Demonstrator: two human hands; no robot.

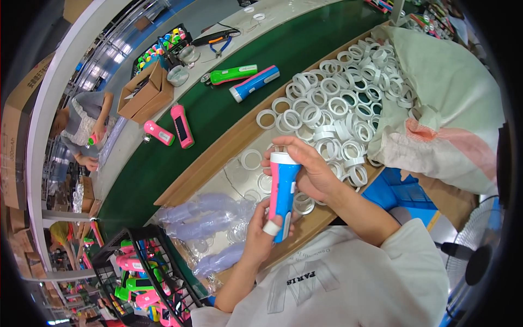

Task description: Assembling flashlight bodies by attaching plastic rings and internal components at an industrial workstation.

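Note:
A blue and pink flashlight (286, 188) stands nearly upright in front of me, a white ring (284, 158) around its upper end. My left hand (260, 231) is closed around the lower body, and a white band shows at its thumb. At the top, my right hand (310, 166) curls over the white ring from the right, fingers bent against the head end. Beyond the right hand, many loose white plastic rings (338, 106) lie heaped in a long cardboard tray (218, 158). Stacks of clear lens discs in purplish wrap (210, 226) lie beside my left forearm.
A green conveyor belt (147, 180) carries a green flashlight (234, 74), another blue one (254, 83) and two pink ones (182, 126). A black crate (155, 272) of flashlights stands at lower left. A pale sack (447, 109) leans at right, near a fan (474, 234). Another person (90, 122) works across the belt.

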